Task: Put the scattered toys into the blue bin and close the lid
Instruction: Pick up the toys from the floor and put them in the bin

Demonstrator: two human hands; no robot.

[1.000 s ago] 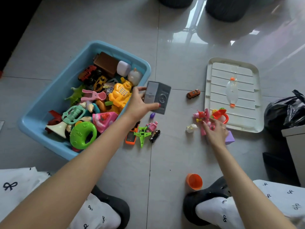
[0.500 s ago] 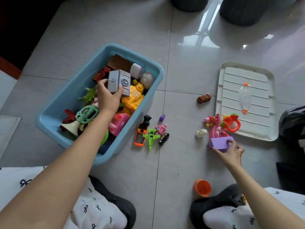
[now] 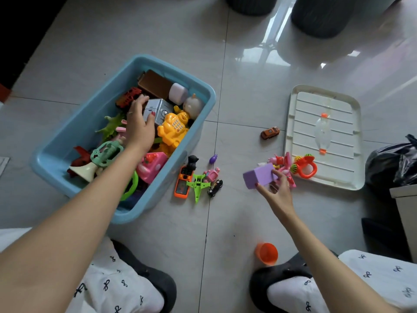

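Observation:
The blue bin point(image 3: 208, 102) stands open on the floor at the left, full of toys. Inside it my left hand point(image 3: 140, 126) grips a grey toy safe point(image 3: 161, 108), which rests among the toys beside a yellow figure point(image 3: 173, 129). My right hand point(image 3: 278, 193) holds a purple block point(image 3: 259, 176) just above the floor. The white lid point(image 3: 325, 177) lies flat at the right. Loose on the floor are an orange phone point(image 3: 182, 182), a green plane point(image 3: 198, 185), a black car point(image 3: 215, 188), an orange car point(image 3: 269, 132), pink figures point(image 3: 284, 164), an orange rattle point(image 3: 304, 169) and an orange cup point(image 3: 266, 253).
A black plastic bag point(image 3: 392, 163) and a pale cabinet corner point(image 3: 406, 211) sit at the right edge. Two dark round stools point(image 3: 322, 16) stand at the top. My knees and dark slippers point(image 3: 279, 276) fill the bottom of the view.
My left hand carried the grey toy safe from the floor into the bin and set it down among the toys. My right hand picked up the purple block and moved it leftward.

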